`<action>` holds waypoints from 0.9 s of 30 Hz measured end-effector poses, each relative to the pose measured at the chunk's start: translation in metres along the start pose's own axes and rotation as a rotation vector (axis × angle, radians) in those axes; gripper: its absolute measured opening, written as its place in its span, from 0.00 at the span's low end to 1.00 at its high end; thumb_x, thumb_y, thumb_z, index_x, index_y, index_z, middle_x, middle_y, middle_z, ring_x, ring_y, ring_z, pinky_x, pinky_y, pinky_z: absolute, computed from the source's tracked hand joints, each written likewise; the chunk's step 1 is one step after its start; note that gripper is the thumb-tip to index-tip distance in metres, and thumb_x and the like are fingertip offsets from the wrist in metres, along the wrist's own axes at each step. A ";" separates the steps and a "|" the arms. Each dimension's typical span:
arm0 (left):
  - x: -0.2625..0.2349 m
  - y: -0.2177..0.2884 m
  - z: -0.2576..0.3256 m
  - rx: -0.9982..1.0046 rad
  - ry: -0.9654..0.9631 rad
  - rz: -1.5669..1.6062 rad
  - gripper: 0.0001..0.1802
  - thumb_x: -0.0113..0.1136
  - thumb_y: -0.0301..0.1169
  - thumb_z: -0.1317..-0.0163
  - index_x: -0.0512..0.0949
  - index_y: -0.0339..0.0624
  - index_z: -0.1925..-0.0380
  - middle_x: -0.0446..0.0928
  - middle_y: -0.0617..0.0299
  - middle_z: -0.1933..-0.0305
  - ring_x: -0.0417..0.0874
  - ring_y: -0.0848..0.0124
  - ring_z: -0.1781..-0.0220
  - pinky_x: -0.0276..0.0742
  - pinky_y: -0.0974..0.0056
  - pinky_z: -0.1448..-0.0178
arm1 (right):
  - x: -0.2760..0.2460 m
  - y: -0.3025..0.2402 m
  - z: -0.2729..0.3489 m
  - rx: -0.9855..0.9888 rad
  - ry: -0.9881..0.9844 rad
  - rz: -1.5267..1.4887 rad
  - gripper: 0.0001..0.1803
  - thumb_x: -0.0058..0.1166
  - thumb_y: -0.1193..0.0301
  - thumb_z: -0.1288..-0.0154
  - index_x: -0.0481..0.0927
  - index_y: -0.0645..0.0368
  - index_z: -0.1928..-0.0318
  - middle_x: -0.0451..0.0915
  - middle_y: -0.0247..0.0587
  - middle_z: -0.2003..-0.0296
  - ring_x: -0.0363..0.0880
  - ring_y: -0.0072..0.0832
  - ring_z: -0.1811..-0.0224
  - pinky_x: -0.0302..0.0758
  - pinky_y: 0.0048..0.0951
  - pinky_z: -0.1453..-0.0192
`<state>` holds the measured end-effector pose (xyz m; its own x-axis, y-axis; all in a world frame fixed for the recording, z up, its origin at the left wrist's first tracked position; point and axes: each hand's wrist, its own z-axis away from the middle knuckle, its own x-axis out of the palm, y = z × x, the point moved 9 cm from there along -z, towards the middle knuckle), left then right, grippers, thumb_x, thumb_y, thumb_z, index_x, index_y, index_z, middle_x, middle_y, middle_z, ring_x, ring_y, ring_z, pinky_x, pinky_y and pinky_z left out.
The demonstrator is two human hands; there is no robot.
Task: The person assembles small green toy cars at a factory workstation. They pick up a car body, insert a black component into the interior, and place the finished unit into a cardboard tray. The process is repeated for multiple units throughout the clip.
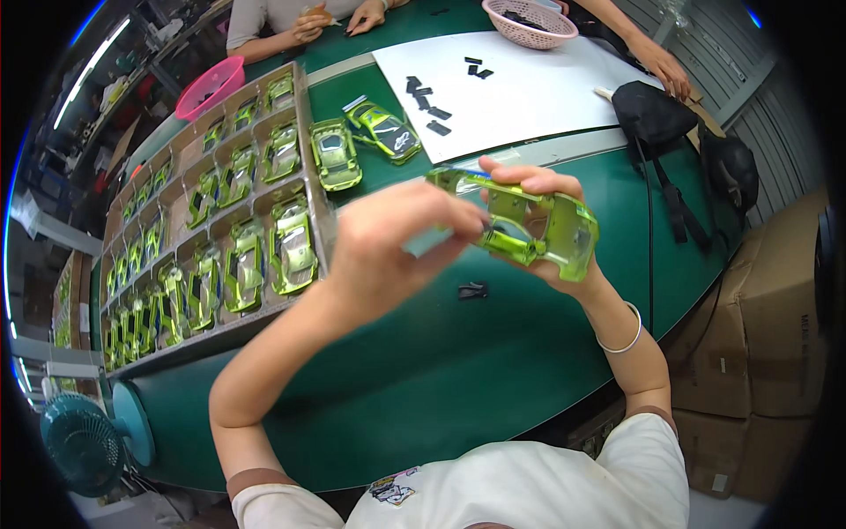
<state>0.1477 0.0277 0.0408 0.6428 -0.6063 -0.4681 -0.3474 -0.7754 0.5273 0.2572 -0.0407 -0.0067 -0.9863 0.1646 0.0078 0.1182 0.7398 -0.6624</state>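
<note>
A shiny lime-green toy car body shell point(577, 231) is gripped in my right hand point(551, 183), its hollow inside turned up toward me. My left hand point(388, 242), slightly blurred, pinches its fingertips at the shell's left part; whatever is between them is too small and dark to make out. Below the shell, a small black plastic part point(472, 290) lies on the green table point(423, 370). Two more green toy cars, one a silvery green body point(336, 155) and one with a dark hood point(382, 130), rest beyond my left hand.
On the left stands a divided cardboard tray point(324, 207) of green car bodies. A white board point(520, 101) bears several black parts point(421, 92) and a pink basket point(530, 24). Other items are a bright pink basket point(210, 88), black bag point(652, 115), teal fan point(84, 441) and co-workers' hands point(661, 66).
</note>
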 end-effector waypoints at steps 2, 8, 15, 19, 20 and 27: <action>0.002 0.016 0.022 0.106 -0.010 -0.030 0.11 0.65 0.19 0.61 0.76 0.41 0.76 0.80 0.62 0.70 0.81 0.65 0.67 0.77 0.66 0.65 | 0.026 -0.012 -0.007 -0.070 -0.130 0.018 0.31 0.64 0.81 0.56 0.66 0.59 0.50 0.71 0.52 0.50 0.68 0.42 0.42 0.66 0.43 0.38; -0.005 0.031 0.047 0.101 -0.212 0.028 0.10 0.66 0.24 0.57 0.77 0.44 0.72 0.80 0.64 0.63 0.79 0.64 0.61 0.75 0.63 0.58 | 0.064 -0.018 -0.010 -0.136 -0.257 0.012 0.24 0.63 0.80 0.54 0.70 0.62 0.54 0.75 0.53 0.54 0.72 0.45 0.47 0.68 0.44 0.41; 0.001 0.028 0.053 0.031 -0.305 -0.003 0.10 0.66 0.24 0.57 0.80 0.45 0.70 0.80 0.64 0.63 0.78 0.64 0.61 0.75 0.63 0.59 | 0.062 -0.015 0.003 -0.110 -0.207 0.016 0.21 0.60 0.79 0.50 0.70 0.61 0.54 0.76 0.53 0.55 0.73 0.46 0.47 0.67 0.44 0.40; 0.004 0.025 0.054 0.011 -0.266 -0.015 0.08 0.65 0.22 0.56 0.80 0.43 0.73 0.80 0.64 0.66 0.79 0.65 0.62 0.74 0.65 0.61 | 0.058 -0.014 0.009 -0.126 -0.185 0.074 0.19 0.59 0.77 0.48 0.70 0.61 0.55 0.76 0.53 0.54 0.73 0.46 0.47 0.68 0.43 0.42; 0.005 0.023 0.054 -0.011 -0.260 0.022 0.08 0.65 0.22 0.56 0.80 0.43 0.73 0.80 0.64 0.67 0.79 0.65 0.63 0.74 0.65 0.61 | 0.058 -0.013 0.010 -0.121 -0.183 0.077 0.19 0.59 0.77 0.49 0.70 0.61 0.55 0.76 0.53 0.55 0.73 0.46 0.47 0.69 0.43 0.42; 0.002 0.011 0.052 -0.198 -0.253 0.146 0.09 0.62 0.16 0.58 0.79 0.38 0.75 0.80 0.58 0.69 0.81 0.65 0.67 0.74 0.67 0.62 | 0.054 -0.010 0.013 0.001 -0.124 0.042 0.29 0.65 0.80 0.56 0.68 0.62 0.52 0.73 0.52 0.51 0.73 0.42 0.47 0.71 0.37 0.43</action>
<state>0.1093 0.0083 0.0086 0.3980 -0.7517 -0.5258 -0.2679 -0.6435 0.7170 0.2010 -0.0470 -0.0093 -0.9871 0.1136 -0.1132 0.1601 0.7334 -0.6607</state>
